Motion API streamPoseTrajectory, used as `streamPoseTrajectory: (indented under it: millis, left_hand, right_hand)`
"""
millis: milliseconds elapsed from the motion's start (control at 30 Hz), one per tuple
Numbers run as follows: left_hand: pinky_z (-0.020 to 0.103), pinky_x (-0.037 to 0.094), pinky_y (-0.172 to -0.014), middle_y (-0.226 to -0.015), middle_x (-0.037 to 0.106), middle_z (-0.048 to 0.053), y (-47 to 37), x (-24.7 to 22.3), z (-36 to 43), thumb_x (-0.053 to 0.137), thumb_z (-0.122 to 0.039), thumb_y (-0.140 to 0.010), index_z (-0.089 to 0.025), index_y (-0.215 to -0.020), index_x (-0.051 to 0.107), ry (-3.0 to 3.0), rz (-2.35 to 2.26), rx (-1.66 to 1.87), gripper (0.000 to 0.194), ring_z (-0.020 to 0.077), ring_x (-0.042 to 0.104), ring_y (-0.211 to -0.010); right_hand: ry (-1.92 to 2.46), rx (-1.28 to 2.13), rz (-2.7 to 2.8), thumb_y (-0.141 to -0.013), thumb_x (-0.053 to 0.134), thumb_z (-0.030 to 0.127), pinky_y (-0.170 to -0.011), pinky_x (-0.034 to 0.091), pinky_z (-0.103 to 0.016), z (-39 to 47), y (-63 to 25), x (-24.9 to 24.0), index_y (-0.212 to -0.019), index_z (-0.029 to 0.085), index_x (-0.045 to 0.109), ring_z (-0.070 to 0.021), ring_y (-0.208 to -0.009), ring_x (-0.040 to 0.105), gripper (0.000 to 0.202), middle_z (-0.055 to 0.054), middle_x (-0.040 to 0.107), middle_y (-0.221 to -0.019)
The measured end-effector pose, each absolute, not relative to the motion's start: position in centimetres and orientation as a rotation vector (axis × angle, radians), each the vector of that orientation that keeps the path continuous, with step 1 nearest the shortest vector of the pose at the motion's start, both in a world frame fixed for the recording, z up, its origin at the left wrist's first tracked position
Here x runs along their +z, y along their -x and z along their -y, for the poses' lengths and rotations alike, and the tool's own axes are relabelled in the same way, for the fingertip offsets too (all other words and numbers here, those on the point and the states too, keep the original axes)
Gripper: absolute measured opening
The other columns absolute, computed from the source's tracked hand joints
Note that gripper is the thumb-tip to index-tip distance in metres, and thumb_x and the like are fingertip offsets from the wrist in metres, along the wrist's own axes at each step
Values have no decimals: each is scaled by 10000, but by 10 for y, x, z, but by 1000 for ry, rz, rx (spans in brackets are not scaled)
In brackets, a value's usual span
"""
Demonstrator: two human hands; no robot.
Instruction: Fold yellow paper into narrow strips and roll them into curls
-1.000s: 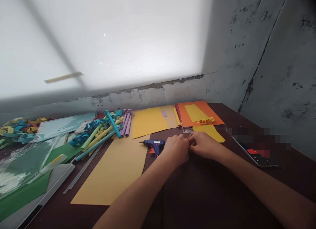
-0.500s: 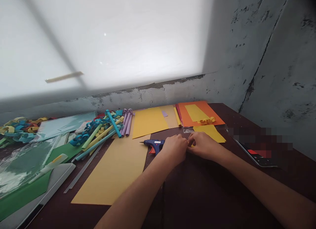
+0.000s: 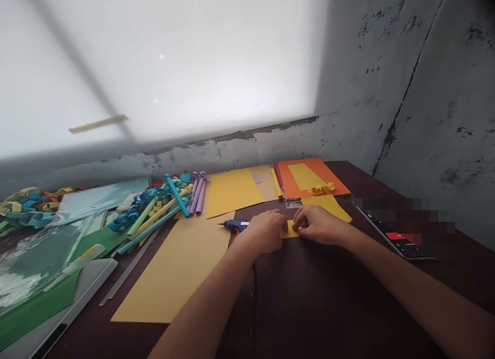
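Between my two hands, low over the dark table, is a small piece of yellow paper [image 3: 291,229]. My left hand [image 3: 266,231] has its fingers closed at the paper's left end, with the fingertips partly hidden behind the hand. At the right end my right hand [image 3: 320,224] pinches the paper between thumb and fingers. A blue hot glue gun [image 3: 234,225] lies just left of my left hand, its nozzle pointing left and its rear covered by that hand. Beyond my right hand rests a yellow sheet [image 3: 332,207].
A tan sheet [image 3: 185,271] lies left of my forearm. Paper rolls [image 3: 199,194] and paper chains [image 3: 129,214] are heaped at the left. An orange sheet [image 3: 334,179] carries a yellow strip and a curled chain [image 3: 323,189]. On the right lies a phone [image 3: 402,240].
My hands have drawn slightly apart, the left one moving left over the glue gun. More of the yellow paper now shows between them.
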State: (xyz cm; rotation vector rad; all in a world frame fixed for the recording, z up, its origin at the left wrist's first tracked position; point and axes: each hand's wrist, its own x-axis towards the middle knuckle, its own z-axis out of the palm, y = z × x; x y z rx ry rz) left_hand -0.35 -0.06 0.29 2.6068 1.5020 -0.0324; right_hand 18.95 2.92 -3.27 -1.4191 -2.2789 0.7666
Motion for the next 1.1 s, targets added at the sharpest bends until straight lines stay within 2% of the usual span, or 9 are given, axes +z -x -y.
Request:
streamPoseTrajectory:
  millis: [367,467,533,633,700,767,900,1000,1100]
  left_hand:
    - [284,518,-748,-1129,689,68,17,7,-5,610,-26,-637,-226,-1072,741,-2554,-1320,16,496,237,685,-942]
    - [293,508,-806,-1091,719,63,19,5,-7,639,-98,-711,-221,-1047,751,-2554,-1270,94,375,240,682,-966]
    - [316,500,-825,-1032,740,65,18,1,-9,678,-252,-793,-216,-1024,754,-2572,-1282,167,246,258,681,-965]
    - [321,485,-766,-947,756,57,15,-4,-11,719,-420,-806,-218,-981,762,-2607,-1322,252,271,258,685,-887]
    - [296,472,-720,-912,764,41,14,-5,-12,720,-383,-807,-227,-932,775,-2593,-1302,288,208,230,685,-832]
    - [271,457,-680,-869,769,31,15,-4,-12,676,-314,-838,-227,-877,784,-2567,-1253,325,144,198,679,-776]
    - [259,422,-607,-752,744,32,22,3,-14,582,-261,-893,-195,-781,760,-2522,-1254,466,220,159,632,-646]
    - [253,439,-617,-762,741,33,30,12,-18,587,-299,-904,-184,-827,757,-2375,-1284,676,220,160,640,-676]
    - [249,460,-659,-794,742,40,38,19,-21,606,-344,-907,-172,-860,764,-2247,-1247,834,238,168,654,-749]
  right_hand:
    - [1301,872,2353,-568,464,-42,-810,500,-269,-28,-205,-19,-916,264,853,-225,-1029,682,605,-22,757,-1200]
    - [1281,894,2345,-569,466,-25,-848,498,-286,-31,-208,-20,-901,258,854,-236,-1060,677,584,-33,760,-1203]
    - [1261,902,2348,-591,481,-9,-837,500,-289,-33,-210,-21,-931,257,851,-237,-1047,678,568,-36,769,-1175]
    - [1320,869,2354,-644,512,34,-753,498,-296,-36,-212,-23,-1002,268,841,-229,-908,688,539,-38,790,-1052]
    - [1392,834,2337,-686,534,74,-711,492,-306,-36,-212,-23,-999,263,839,-224,-823,682,476,-45,791,-964]
    - [1382,840,2283,-729,552,113,-736,499,-313,-35,-210,-22,-996,253,828,-226,-842,688,409,-48,790,-956]
    - [1229,881,2007,-833,543,224,-811,513,-326,-31,-203,-15,-1090,241,737,-224,-955,684,322,-46,772,-1034]
    - [1113,867,1843,-909,495,320,-833,509,-341,-28,-199,-9,-1011,218,693,-230,-974,670,245,-57,747,-1008]
    - [1064,894,1809,-910,591,409,-812,510,-350,-26,-197,-6,-1048,208,673,-237,-927,685,258,-64,758,-971]
